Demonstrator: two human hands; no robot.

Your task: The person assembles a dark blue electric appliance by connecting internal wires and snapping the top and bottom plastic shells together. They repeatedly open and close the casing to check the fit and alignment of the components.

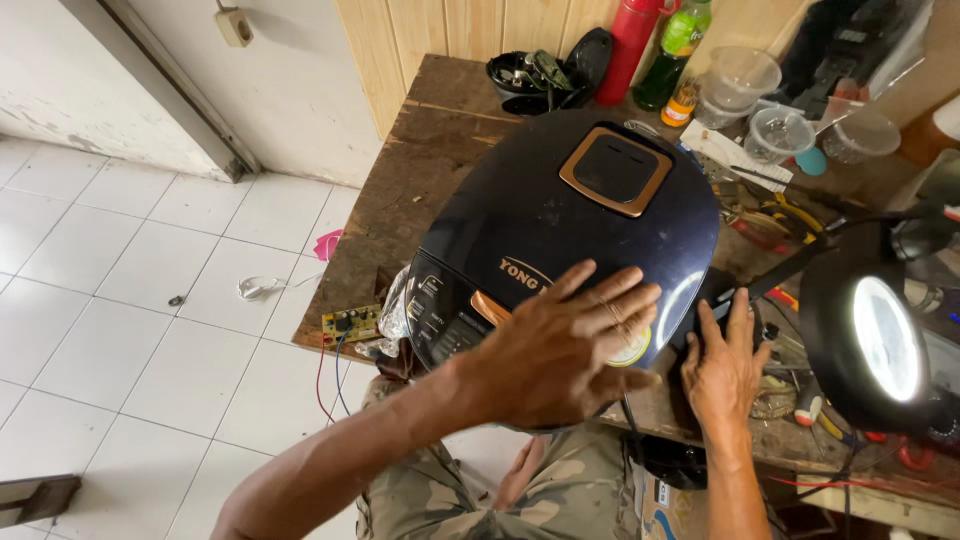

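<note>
A dark blue rice cooker (560,215) with a copper-trimmed vent panel on its lid sits on a worn wooden workbench (420,170). My left hand (565,345) lies flat with fingers spread on the front of the lid, above the control panel. My right hand (725,365) rests with fingers apart against the cooker's right side, touching a black part there.
A round lit magnifier lamp (880,340) stands at the right. Pliers and hand tools (775,220), clear plastic cups (780,130), a red bottle (630,45) and a green bottle (672,50) crowd the back. A small circuit board (350,323) with wires hangs at the bench's left edge over white floor tiles.
</note>
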